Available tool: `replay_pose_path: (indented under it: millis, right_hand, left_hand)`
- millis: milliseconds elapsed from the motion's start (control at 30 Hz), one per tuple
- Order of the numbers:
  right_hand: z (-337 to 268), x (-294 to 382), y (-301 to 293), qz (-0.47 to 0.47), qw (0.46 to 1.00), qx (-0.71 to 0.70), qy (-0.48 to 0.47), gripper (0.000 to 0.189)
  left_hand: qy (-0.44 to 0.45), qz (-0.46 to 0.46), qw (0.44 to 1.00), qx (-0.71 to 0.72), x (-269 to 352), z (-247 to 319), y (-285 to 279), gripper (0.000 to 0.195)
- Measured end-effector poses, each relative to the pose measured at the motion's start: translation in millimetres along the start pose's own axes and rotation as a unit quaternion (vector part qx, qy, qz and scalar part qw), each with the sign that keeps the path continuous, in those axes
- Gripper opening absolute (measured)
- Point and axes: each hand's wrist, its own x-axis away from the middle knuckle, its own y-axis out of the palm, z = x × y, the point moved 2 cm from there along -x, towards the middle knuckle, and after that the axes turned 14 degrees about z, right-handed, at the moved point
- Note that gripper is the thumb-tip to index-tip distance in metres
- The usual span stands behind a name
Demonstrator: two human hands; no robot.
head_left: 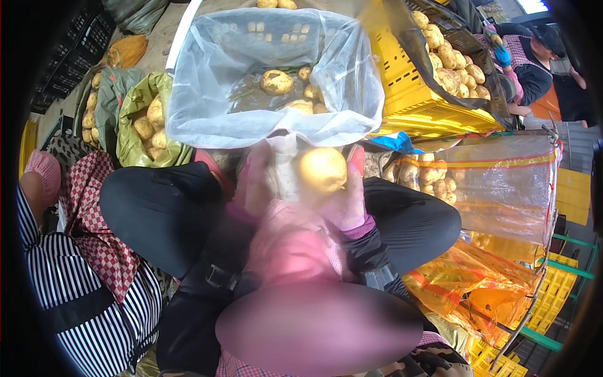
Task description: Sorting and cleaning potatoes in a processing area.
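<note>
Both my hands wear pinkish gloves and are raised over my lap. A yellow potato is in my right hand, against the palm and fingers. My left hand is blurred, upright beside a whitish, soft-looking piece; whether the fingers grip it is not clear. Just beyond both hands stands a container lined with translucent white sheeting. Several potatoes lie on its dirty bottom, among them a large soil-marked potato.
On the right are a yellow crate heaped with potatoes and a clear sack of potatoes. An olive sack of potatoes is at left. One person in stripes sits close on my left; another person is at far right.
</note>
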Motion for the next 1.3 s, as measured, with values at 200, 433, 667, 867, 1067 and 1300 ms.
replay_pose_path:
  millis: [200, 433, 667, 867, 1067, 1300]
  right_hand:
    - [-1.1, 2.5, -0.2, 0.022, 0.997, -0.021, -0.064, 0.07]
    - [0.1, 5.5, -5.2, -0.043, 0.997, -0.034, -0.053, 0.069]
    - [-3.0, 2.2, -21.1, 0.034, 0.997, -0.066, -0.026, 0.059]
    - [13.3, -1.3, -17.4, 0.064, 0.991, -0.112, 0.025, 0.058]
    - [34.6, 1.5, -8.2, 0.026, 0.995, -0.076, 0.058, 0.053]
    - [31.8, 6.8, 10.1, -0.013, 0.903, -0.337, 0.264, 0.052]
  left_hand:
    - [0.232, -0.056, 0.93, -0.279, 15.9, 7.4, 9.8, 0.046]
    - [-0.071, -0.1, 0.991, -0.051, 5.7, -45.2, -40.7, 0.053]
    - [-0.092, -0.04, 0.993, -0.058, 19.5, 7.0, -7.5, 0.038]
    - [0.2, -0.079, 0.917, -0.336, 8.9, -14.8, -6.2, 0.05]
    - [0.178, -0.093, 0.926, -0.318, 15.9, -33.4, 0.4, 0.061]
    - [0.278, 0.013, 0.82, -0.5, 15.8, -18.6, -11.2, 0.045]
